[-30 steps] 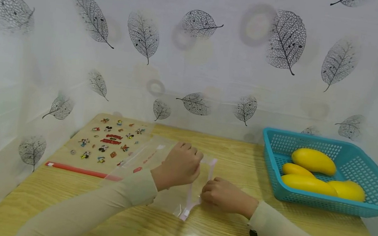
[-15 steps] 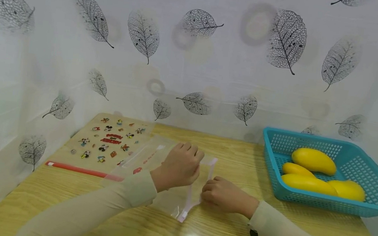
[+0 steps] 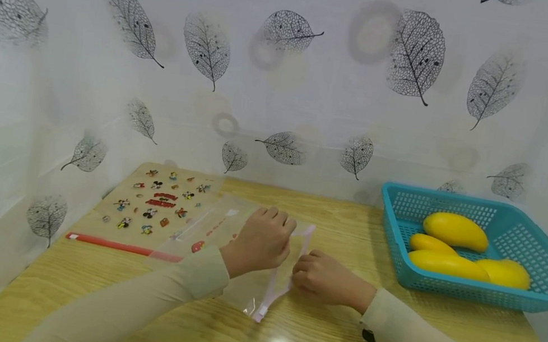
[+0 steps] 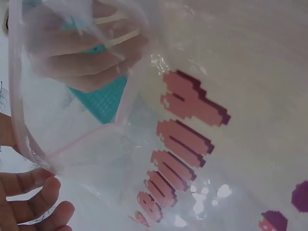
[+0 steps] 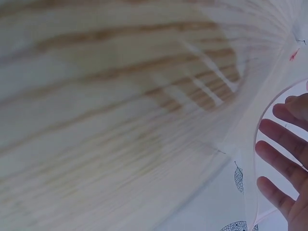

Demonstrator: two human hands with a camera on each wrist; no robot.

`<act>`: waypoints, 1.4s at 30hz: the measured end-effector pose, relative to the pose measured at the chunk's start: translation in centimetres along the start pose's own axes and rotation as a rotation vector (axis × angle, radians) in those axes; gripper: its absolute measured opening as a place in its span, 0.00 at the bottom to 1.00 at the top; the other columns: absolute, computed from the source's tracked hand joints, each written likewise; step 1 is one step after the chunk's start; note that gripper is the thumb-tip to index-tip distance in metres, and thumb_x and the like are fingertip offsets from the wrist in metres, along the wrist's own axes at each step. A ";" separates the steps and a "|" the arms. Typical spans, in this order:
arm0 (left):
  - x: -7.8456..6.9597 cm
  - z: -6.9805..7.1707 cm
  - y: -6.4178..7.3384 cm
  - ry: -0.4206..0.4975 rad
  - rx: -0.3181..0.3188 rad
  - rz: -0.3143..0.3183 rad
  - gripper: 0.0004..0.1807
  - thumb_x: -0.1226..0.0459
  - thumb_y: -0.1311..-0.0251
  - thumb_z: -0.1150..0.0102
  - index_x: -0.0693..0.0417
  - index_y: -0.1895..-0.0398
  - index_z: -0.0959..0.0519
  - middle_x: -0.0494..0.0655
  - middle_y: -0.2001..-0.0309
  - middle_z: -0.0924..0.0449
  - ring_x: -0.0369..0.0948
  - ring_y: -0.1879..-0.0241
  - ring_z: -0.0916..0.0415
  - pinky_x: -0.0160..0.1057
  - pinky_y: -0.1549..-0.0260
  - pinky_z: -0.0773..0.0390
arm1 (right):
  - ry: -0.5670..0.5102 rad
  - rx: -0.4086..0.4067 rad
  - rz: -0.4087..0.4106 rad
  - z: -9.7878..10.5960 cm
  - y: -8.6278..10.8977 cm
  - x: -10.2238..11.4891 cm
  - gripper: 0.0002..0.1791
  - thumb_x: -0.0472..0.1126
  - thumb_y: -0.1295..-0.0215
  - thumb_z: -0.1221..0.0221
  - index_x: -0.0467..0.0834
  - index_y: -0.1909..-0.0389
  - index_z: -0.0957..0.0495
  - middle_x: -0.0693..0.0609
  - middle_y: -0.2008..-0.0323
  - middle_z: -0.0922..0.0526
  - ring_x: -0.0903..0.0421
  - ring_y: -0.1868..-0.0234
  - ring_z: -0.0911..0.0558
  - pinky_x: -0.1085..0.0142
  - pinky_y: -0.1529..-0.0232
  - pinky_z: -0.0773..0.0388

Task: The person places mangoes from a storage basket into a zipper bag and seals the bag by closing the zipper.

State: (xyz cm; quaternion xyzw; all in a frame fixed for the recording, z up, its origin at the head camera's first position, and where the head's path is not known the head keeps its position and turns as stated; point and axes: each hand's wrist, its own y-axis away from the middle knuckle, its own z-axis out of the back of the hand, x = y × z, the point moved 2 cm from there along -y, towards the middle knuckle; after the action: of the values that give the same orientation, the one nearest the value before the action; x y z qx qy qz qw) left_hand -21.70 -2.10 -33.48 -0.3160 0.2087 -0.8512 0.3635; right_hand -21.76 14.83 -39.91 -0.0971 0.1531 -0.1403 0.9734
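Observation:
A clear slider zip bag [image 3: 241,297] with a pink zip strip and red print lies tilted mid-table, its mouth parted towards the right. My left hand [image 3: 263,243] pinches one lip of the mouth; its curled fingers [image 4: 45,195] meet the pink rim in the left wrist view. Opposite it, my right hand [image 3: 325,278] holds the other lip between finger and thumb. Through the film in the left wrist view, that right hand [image 4: 82,55] appears behind the parted mouth. In the right wrist view its other fingers [image 5: 279,161] are spread near the pink rim.
At the left lies a flat clear bag [image 3: 162,220] with cartoon prints and a red zip strip [image 3: 118,247], partly under the pink-edged bag. A blue plastic basket [image 3: 395,269] with several yellow mangoes [image 3: 455,231] stands right. A leaf-patterned curtain [image 3: 288,93] hangs behind the table.
The near corner of the bag's pink strip has shifted slightly left and towards me, and the mouth looks a little wider. Both hands have stayed almost in place.

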 end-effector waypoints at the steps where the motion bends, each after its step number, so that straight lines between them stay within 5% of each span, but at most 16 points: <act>1: 0.0 0.0 0.0 0.000 -0.002 -0.001 0.09 0.56 0.56 0.41 0.49 0.78 0.28 0.40 0.78 0.25 0.38 0.77 0.29 0.33 0.78 0.30 | 0.007 -0.004 -0.004 0.0 0.0 0.0 0.04 0.43 0.46 0.35 0.51 0.69 0.17 0.59 0.67 0.16 0.61 0.62 0.19 0.65 0.59 0.24; 12: 0.0 0.1 -0.1 -0.027 -0.012 -0.011 0.08 0.55 0.56 0.41 0.48 0.77 0.26 0.40 0.78 0.24 0.37 0.78 0.27 0.31 0.80 0.30 | 0.050 -0.049 -0.102 1.0 0.4 -1.1 0.21 0.50 0.55 0.30 0.46 0.60 0.20 0.54 0.61 0.16 0.57 0.58 0.19 0.62 0.56 0.24; 21: 0.0 0.0 -0.1 -0.035 -0.033 -0.008 0.07 0.56 0.56 0.42 0.48 0.79 0.26 0.40 0.78 0.23 0.37 0.79 0.27 0.31 0.81 0.29 | 0.006 -0.086 -0.159 4.4 0.5 -2.4 0.25 0.48 0.56 0.29 0.43 0.56 0.21 0.51 0.59 0.17 0.54 0.57 0.19 0.59 0.55 0.23; 33: 0.1 -0.2 -0.2 -0.016 -0.023 0.000 0.07 0.57 0.56 0.42 0.48 0.78 0.26 0.40 0.79 0.24 0.37 0.79 0.28 0.31 0.81 0.30 | 0.017 -0.014 -0.243 9.5 0.8 -5.1 0.24 0.50 0.55 0.29 0.44 0.57 0.20 0.51 0.59 0.17 0.53 0.56 0.19 0.54 0.51 0.23; 42: 0.1 -0.1 -0.2 -0.004 -0.034 0.006 0.08 0.58 0.58 0.42 0.48 0.82 0.30 0.39 0.82 0.29 0.37 0.81 0.31 0.31 0.82 0.33 | -0.010 0.047 -0.345 11.3 1.9 -7.3 0.27 0.51 0.54 0.30 0.44 0.52 0.21 0.49 0.56 0.17 0.50 0.55 0.18 0.51 0.53 0.23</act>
State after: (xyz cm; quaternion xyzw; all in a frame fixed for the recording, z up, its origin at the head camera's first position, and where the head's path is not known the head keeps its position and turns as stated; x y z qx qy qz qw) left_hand -21.89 -2.04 -33.39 -0.3233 0.2235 -0.8457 0.3609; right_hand -24.28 20.52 -27.83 -0.1000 0.1261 -0.3084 0.9375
